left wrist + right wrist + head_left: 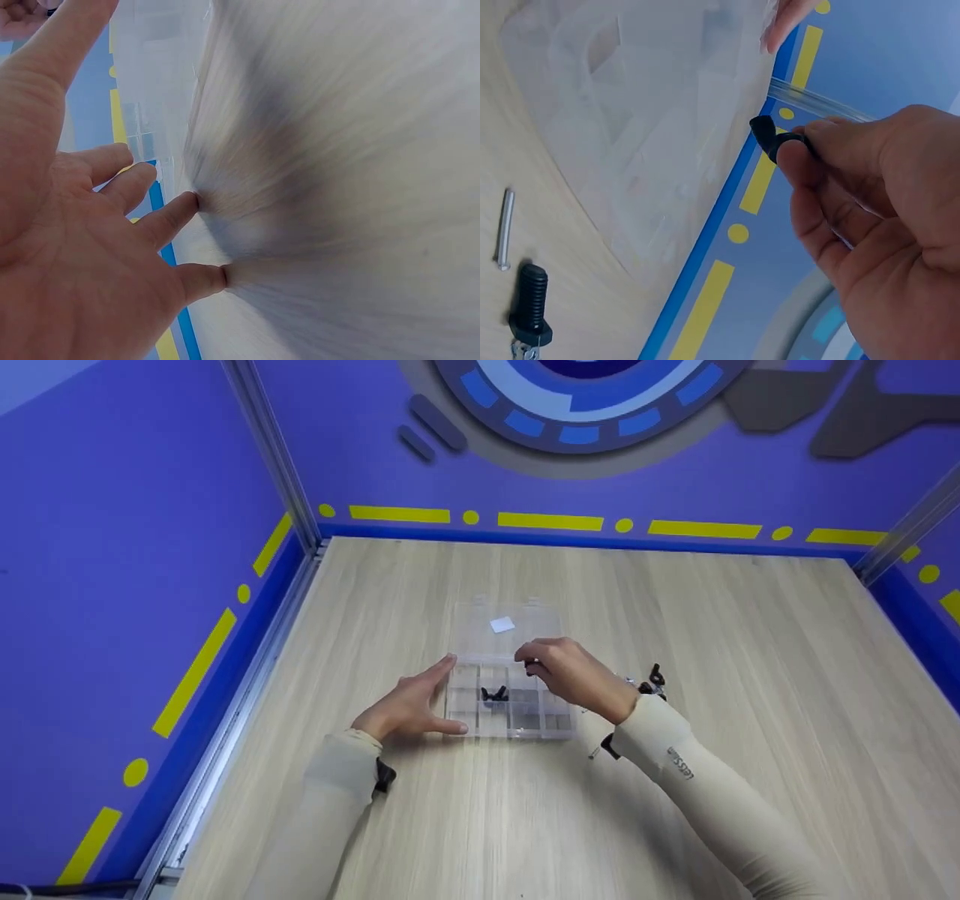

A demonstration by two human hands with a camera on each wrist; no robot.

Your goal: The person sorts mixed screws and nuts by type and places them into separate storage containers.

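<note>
A clear plastic compartment box (pixel 556 721) lies on the table with its lid (pixel 472 630) laid back behind it. One black wing nut (pixel 494 695) sits in a middle compartment. My left hand (pixel 409 709) spreads at the box's left side, thumb at the front corner and fingertips near the back corner. Over the back right of the box is my right hand (pixel 574 671), pinching another black wing nut (pixel 769 139) between thumb and fingers. In the right wrist view, one wing of that nut sticks out past the fingertips.
Right of the box, partly behind the right wrist, lie loose pieces of black and metal hardware (pixel 656 679). The right wrist view shows a black ribbed bolt (pixel 532 296) and a thin metal screw (pixel 505 229) on the table. A small white label (pixel 502 625) is on the lid.
</note>
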